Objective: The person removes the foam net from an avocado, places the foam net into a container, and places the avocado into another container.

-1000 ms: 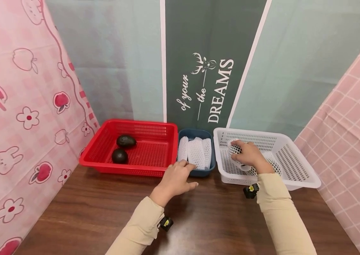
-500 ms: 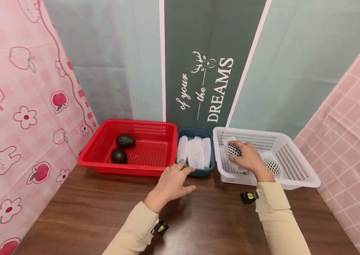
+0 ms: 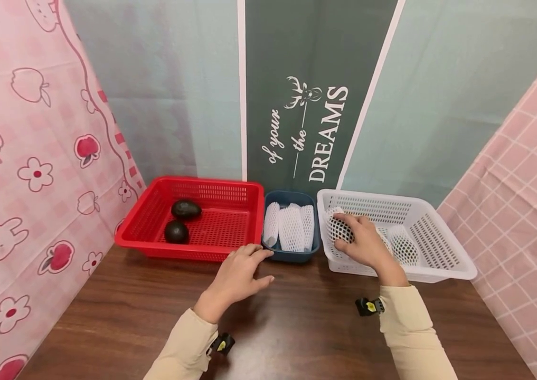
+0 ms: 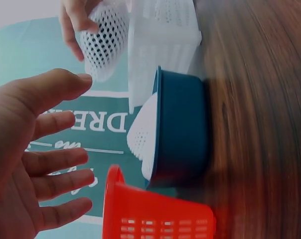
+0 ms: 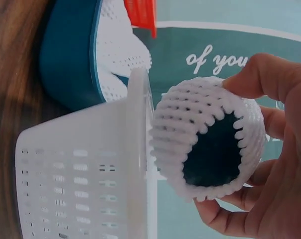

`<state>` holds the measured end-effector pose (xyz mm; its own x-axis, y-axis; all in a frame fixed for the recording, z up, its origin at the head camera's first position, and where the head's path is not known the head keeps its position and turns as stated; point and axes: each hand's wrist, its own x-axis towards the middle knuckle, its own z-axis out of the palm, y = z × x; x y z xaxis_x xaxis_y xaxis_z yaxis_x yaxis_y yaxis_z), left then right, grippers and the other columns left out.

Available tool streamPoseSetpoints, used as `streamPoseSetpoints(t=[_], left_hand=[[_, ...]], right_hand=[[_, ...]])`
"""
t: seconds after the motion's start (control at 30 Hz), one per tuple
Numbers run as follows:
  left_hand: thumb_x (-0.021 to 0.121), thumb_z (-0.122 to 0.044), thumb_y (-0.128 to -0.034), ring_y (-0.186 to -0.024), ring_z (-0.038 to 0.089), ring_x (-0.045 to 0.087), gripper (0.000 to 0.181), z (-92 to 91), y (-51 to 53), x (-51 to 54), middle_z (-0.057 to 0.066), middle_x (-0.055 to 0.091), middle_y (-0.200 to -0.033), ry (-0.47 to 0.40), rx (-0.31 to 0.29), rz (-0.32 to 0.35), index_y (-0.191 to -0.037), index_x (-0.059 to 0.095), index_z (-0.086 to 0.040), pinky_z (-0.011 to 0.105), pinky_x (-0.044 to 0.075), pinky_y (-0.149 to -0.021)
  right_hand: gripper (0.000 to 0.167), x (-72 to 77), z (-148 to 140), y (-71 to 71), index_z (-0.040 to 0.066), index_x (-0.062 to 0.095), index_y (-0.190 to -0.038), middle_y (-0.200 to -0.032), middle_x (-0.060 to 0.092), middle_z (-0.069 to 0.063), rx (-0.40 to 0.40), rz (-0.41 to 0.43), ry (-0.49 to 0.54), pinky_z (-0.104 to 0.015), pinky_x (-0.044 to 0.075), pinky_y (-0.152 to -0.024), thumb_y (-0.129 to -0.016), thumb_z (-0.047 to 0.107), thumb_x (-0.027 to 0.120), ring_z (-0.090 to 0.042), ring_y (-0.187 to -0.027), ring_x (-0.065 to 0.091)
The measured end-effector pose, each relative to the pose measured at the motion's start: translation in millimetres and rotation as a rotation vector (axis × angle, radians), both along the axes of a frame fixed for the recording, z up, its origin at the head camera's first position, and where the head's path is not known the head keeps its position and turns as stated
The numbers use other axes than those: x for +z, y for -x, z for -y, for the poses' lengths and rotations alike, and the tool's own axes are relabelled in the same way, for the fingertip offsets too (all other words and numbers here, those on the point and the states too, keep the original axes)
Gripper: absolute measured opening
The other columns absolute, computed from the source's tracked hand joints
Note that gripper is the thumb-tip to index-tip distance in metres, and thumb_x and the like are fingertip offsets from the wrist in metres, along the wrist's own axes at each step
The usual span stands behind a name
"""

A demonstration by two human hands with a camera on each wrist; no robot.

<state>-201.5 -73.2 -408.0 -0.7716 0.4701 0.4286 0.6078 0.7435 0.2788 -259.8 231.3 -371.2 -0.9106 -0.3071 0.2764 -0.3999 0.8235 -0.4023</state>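
Observation:
My right hand [image 3: 369,244] grips an avocado in a white foam net sleeve [image 3: 339,230] over the left part of the white basket [image 3: 453,266]. In the right wrist view, dark avocado skin [image 5: 213,154] shows through the sleeve's open end. My left hand [image 3: 237,275], fingers apart and holding nothing, hovers before the gap between the red basket [image 3: 192,252] and the blue bin [image 3: 297,257]. Several white foam net sleeves [image 3: 292,227] lie in the bin. Two bare avocados, one farther back [image 3: 186,209] and one nearer [image 3: 176,231], lie in the red basket.
Another net-wrapped avocado [image 3: 404,249] lies in the white basket, with more white netting [image 3: 384,240] partly hidden behind my right hand. The three containers stand in a row at the back of the brown wooden table [image 3: 297,316], against a green cloth backdrop [image 3: 316,53].
My right hand has lifted the net-wrapped avocado and carried it left towards the white basket's left rim. My left hand has drawn back, left and towards me, from the blue bin.

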Motion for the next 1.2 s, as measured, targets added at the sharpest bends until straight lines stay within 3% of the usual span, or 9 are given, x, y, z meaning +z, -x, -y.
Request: streamPoseSetpoints(t=[0.2, 0.43, 0.73, 1.2], left_hand=[[0.077, -0.033, -0.0728, -0.099, 0.025, 0.055, 0.048, 13.0, -3.7, -3.1, 0.009, 0.058, -0.109, -0.021, 0.028, -0.016, -0.114, 0.065, -0.012, 0.045, 0.044, -0.084], [0.077, -0.031, -0.0724, -0.101, 0.026, 0.054, 0.048, 22.2, -10.7, -7.0, 0.010, 0.058, -0.111, -0.015, 0.064, 0.010, -0.114, 0.064, -0.012, 0.046, 0.044, -0.079], [0.077, -0.030, -0.0718, -0.100, 0.026, 0.055, 0.047, 34.0, -13.7, -14.2, 0.008, 0.058, -0.110, -0.036, 0.065, -0.010, -0.113, 0.064, -0.013, 0.044, 0.045, -0.079], [0.079, -0.029, -0.0698, -0.095, 0.027, 0.056, 0.046, 54.2, -18.4, -21.6, 0.008, 0.058, -0.106, -0.047, 0.073, -0.004, -0.111, 0.065, -0.012, 0.045, 0.045, -0.077]], right_hand=[[0.062, -1.3, 11.8, -11.8, 0.009, 0.049, -0.131, -0.109, 0.050, -0.023, 0.022, -0.040, 0.016, -0.050, 0.040, -0.077, -0.072, 0.013, 0.068, -0.035, -0.093, 0.046], [0.070, -5.1, 23.2, -20.1, 0.008, 0.046, -0.133, -0.113, 0.050, -0.020, 0.048, -0.070, 0.033, -0.052, 0.040, -0.082, -0.068, 0.016, 0.071, -0.035, -0.100, 0.046], [0.073, -8.4, 33.0, -24.7, 0.003, 0.047, -0.129, -0.112, 0.053, -0.019, 0.119, -0.194, 0.025, -0.050, 0.040, -0.084, -0.062, 0.017, 0.072, -0.036, -0.102, 0.047], [0.074, -15.2, 51.3, -34.6, 0.004, 0.046, -0.129, -0.118, 0.050, -0.017, 0.225, -0.178, 0.006, -0.048, 0.038, -0.090, -0.059, 0.014, 0.068, -0.035, -0.109, 0.044]])
